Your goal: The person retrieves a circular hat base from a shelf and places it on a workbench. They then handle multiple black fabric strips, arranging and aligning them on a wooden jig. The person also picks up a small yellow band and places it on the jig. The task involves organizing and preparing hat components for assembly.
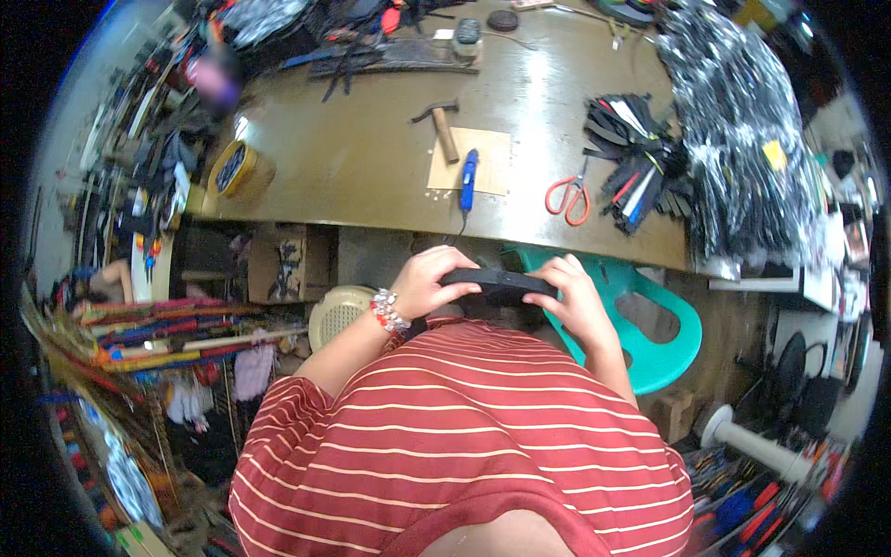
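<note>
A black strap, perhaps a belt [501,278], is stretched between my hands just in front of my body, below the table's near edge. My left hand [425,281], with a beaded bracelet at the wrist, pinches its left end between thumb and fingers. The other end is gripped by my right hand [571,295], thumb underneath and fingers on top. Closest to them on the table lies a blue corded hand tool [469,181], resting on a tan sheet [493,158]. A wooden-handled hammer [446,137] lies partly over that sheet.
Orange-handled scissors [568,201] lie right of the sheet, beside a bundle of black straps [639,158]. A plastic-wrapped pile [738,139] covers the table's right end. At left sits a yellow container [234,169]. A teal chair [676,343] stands at my right, a cream round seat [336,317] at my left.
</note>
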A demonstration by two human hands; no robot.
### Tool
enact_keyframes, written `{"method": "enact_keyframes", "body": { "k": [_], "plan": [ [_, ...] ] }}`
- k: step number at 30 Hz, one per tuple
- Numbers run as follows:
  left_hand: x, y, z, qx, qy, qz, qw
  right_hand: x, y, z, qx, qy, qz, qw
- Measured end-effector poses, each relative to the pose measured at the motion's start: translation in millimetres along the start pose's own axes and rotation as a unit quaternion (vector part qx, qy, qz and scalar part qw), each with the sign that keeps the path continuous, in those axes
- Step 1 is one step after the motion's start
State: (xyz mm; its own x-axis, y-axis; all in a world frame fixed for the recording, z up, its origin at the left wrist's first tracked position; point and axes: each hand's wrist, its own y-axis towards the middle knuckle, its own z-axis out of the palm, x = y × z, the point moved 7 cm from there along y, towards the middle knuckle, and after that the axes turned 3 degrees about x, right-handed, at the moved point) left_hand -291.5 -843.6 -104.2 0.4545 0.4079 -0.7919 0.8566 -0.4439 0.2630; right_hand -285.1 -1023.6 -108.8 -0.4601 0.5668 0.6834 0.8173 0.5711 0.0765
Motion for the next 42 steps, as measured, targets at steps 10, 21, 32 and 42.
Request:
{"method": "enact_keyframes", "body": {
  "k": [10,21,32,42],
  "plan": [
    [43,-74,-60,-0.146,0.096,-0.166,0.971,15,111,44,0.179,0.151,-0.053,0.971],
    [256,-111,-217,-0.347,-0.15,-0.293,0.878,-95,321,112,0.241,-0.251,0.106,0.931],
    [437,-51,-260,-0.029,0.221,-0.318,0.922,-169,345,115,0.047,0.01,0.404,0.914],
    [542,48,-375,-0.253,0.083,-0.294,0.918,-196,140,2,-0.177,-0.306,0.674,0.649]
  ]
}}
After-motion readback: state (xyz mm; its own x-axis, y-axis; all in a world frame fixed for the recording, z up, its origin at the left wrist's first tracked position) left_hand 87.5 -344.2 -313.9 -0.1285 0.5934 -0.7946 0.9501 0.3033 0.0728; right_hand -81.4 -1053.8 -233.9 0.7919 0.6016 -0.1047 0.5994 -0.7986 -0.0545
